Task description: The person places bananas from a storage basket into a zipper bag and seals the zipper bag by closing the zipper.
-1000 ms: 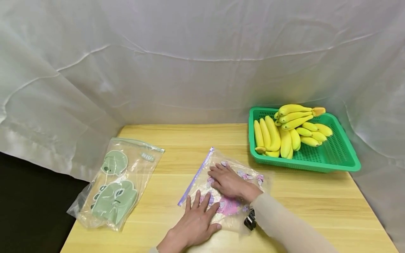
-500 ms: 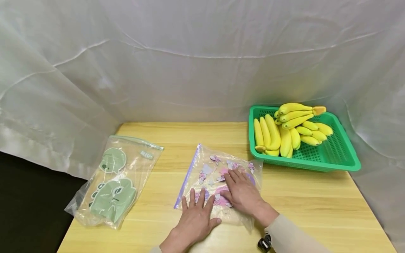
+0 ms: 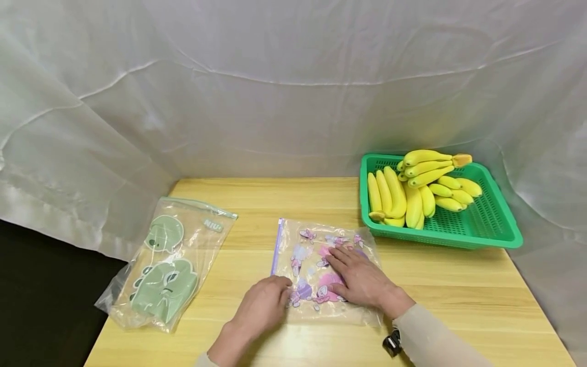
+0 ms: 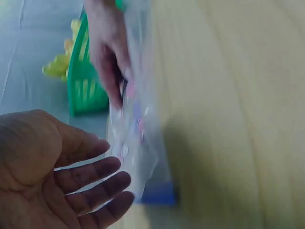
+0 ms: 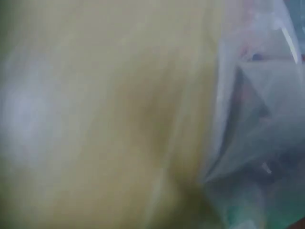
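Note:
A clear zip bag (image 3: 316, 316) with pink and purple cartoon prints lies on the table, its purple zip edge (image 3: 277, 244) toward the left. My right hand (image 3: 362, 280) rests on the bag's right half, fingers stretched out across the plastic. At the bag's lower left edge is my left hand (image 3: 263, 308). The left wrist view shows that hand's fingers (image 4: 93, 174) loosely bent and apart, with nothing held between them. The right wrist view is blurred and shows only table and crumpled plastic (image 5: 257, 119).
A second clear zip bag (image 3: 208, 255) with green cartoon prints lies at the table's left edge. At the back right stands a green basket (image 3: 497, 224) holding several bunches of bananas (image 3: 415, 204). Grey cloth (image 3: 275, 117) hangs behind the table.
The bag has turned, so its zip edge now stands nearly upright in view. My right hand has slid right and nearer. The left hand has drawn back from lying flat on the bag to its edge.

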